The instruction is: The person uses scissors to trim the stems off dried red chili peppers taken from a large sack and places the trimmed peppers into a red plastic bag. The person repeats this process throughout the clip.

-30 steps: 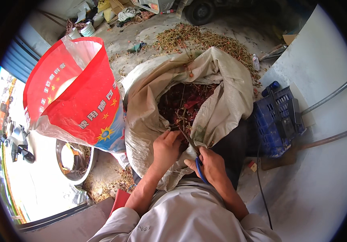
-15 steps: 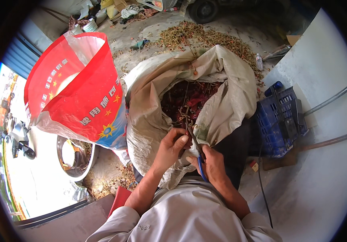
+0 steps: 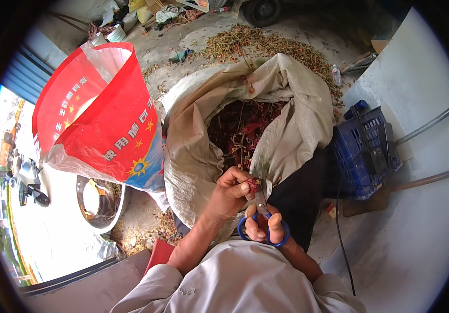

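In my left hand (image 3: 229,194) a dried red pepper (image 3: 253,185) is pinched between thumb and fingertips. My right hand (image 3: 260,228) has fingers and thumb through the blue loops of a pair of scissors (image 3: 261,204). Its blades point away from me and reach up beside the pepper; whether they touch it I cannot tell. Just beyond my hands stands a pale woven sack (image 3: 182,130) with its mouth rolled wide. Dark red dried peppers (image 3: 245,128) with thin stems lie inside it.
To the left stands a large red printed bag (image 3: 104,112), open at the top. Below it is a round white tub (image 3: 122,206) with plant scraps. A blue plastic crate (image 3: 357,154) sits at right by a pale wall. Stems (image 3: 266,44) litter the floor beyond the sack.
The scissors have turned and drawn back toward me, their blue loops now in full view. My left hand has shifted slightly and now shows the red pepper. The dark stem between the hands is gone.
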Motion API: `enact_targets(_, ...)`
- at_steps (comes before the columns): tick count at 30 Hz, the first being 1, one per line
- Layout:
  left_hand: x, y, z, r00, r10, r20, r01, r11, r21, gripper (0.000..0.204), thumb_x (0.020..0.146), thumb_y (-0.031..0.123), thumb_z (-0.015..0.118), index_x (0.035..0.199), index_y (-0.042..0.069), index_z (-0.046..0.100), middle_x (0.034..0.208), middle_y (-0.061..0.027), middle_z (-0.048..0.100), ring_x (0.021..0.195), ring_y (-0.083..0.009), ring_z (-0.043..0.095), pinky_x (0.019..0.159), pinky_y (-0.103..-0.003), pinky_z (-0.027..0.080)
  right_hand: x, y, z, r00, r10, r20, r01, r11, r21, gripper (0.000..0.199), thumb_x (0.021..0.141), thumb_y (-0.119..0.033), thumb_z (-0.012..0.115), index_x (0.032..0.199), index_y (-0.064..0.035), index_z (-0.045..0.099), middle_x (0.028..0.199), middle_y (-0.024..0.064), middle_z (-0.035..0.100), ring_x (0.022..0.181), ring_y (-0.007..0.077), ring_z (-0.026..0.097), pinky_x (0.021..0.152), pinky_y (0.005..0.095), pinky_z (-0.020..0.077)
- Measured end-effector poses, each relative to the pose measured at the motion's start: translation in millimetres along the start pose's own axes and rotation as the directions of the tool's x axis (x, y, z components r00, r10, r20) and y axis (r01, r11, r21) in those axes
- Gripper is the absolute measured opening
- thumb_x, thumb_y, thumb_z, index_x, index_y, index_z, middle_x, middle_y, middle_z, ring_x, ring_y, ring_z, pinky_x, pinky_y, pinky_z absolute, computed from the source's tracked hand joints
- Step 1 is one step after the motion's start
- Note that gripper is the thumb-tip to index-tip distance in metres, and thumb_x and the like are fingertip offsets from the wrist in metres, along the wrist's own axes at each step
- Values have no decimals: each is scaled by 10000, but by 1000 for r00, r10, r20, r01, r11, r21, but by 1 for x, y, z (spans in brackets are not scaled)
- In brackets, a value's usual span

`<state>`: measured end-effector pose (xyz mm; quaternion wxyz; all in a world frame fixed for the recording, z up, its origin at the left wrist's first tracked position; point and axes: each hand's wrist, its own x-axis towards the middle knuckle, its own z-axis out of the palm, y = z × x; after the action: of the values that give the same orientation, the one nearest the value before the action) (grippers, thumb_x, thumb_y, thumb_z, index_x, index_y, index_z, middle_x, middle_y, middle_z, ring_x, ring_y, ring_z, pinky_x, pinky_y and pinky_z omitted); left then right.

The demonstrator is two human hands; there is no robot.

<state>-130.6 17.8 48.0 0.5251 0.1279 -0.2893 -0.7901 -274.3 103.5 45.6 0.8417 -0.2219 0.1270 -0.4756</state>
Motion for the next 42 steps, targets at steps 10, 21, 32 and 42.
enact_targets(10, -58, -15, -35, 930, -277, -242, 278, 960, -31, 97, 938, 120, 637, 1001, 81, 575, 868, -55, 570, 695, -142, 467, 620, -291, 382, -14, -40, -16, 895, -442, -61, 445, 894, 57, 800, 774, -791, 513, 1202, -115, 514, 699, -2, 438, 532, 100, 360, 500, 251, 305)
enact_targets(21, 111, -15, -69, 940, 332, 76, -18, -174, 985, 173, 832, 97, 651, 990, 28, 630, 860, -135, 645, 826, -270, 650, 723, -388, 507, -9, -11, -34, 850, -338, -404, 454, 859, 237, 810, 865, -713, 516, 1403, -120, 396, 1289, 143, 534, 1230, 322, 504, 1087, 566, 350)
enact_targets(32, 113, -9, -89, 965, 257, 47, 70, -426, 902, 127, 758, 153, 717, 878, 116, 733, 925, -122, 641, 843, -326, 645, 751, -424, 530, 3, -2, -38, 927, -341, -158, 271, 899, -345, 732, 929, -548, 576, 1398, -13, 404, 1213, 153, 568, 1150, 248, 563, 1008, 398, 441)
enact_targets(42, 60, 54, -33, 846, 104, -523, 133, 909, 396, 122, 916, 127, 675, 999, 62, 615, 903, -71, 687, 682, -129, 617, 440, -210, 379, 28, -13, -10, 903, -317, -291, -58, 581, -812, 499, 908, -297, 697, 1230, 46, 532, 776, 38, 616, 670, 117, 583, 621, 259, 486)
